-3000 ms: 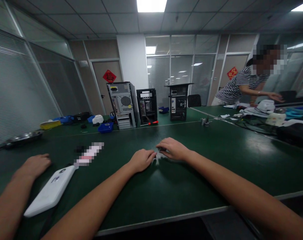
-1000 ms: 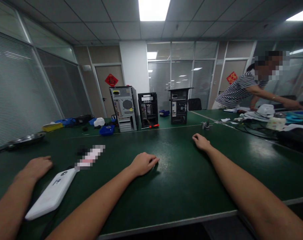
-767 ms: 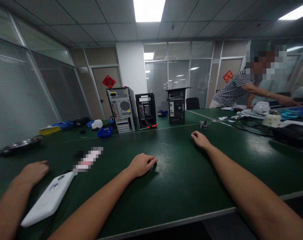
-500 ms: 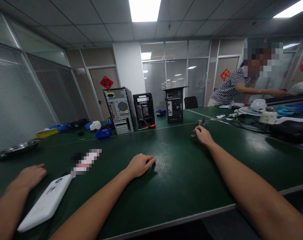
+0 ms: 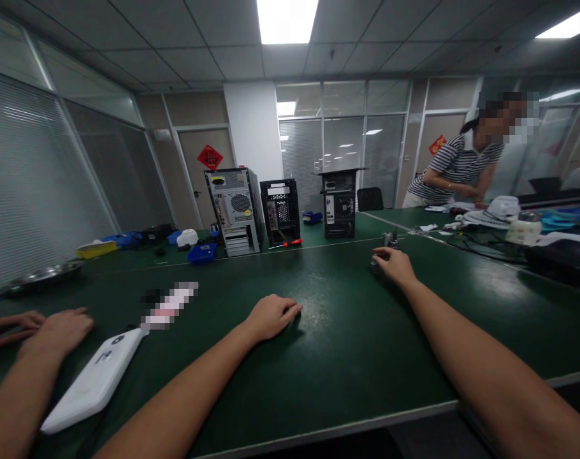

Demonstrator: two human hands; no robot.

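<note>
My left hand [image 5: 275, 316] rests on the green tabletop [image 5: 328, 357], fingers extended and lying together, the thumb a little apart, nothing visible in it. Farther off to the right, my right hand [image 5: 396, 266] is at a small dark metallic part [image 5: 376, 266], which is partly hidden below the fingers. Its thumb and fingers are apart, and no firm grip on the part shows. Just behind the hand stands another small grey metal piece [image 5: 390, 239], too small to identify.
Computer cases [image 5: 236, 210] stand at the back beside a red-handled screwdriver [image 5: 294, 242] and a blue tray [image 5: 203, 253]. A white device [image 5: 96, 382] lies left, next to another person's hands [image 5: 60, 328]. Cables [image 5: 476, 245] and a striped-shirted person [image 5: 457, 166] are to the right.
My view has shifted slightly. The fingers of my right hand have spread beside the metal part; my left hand stays put. At far left, another hand has come into view.
</note>
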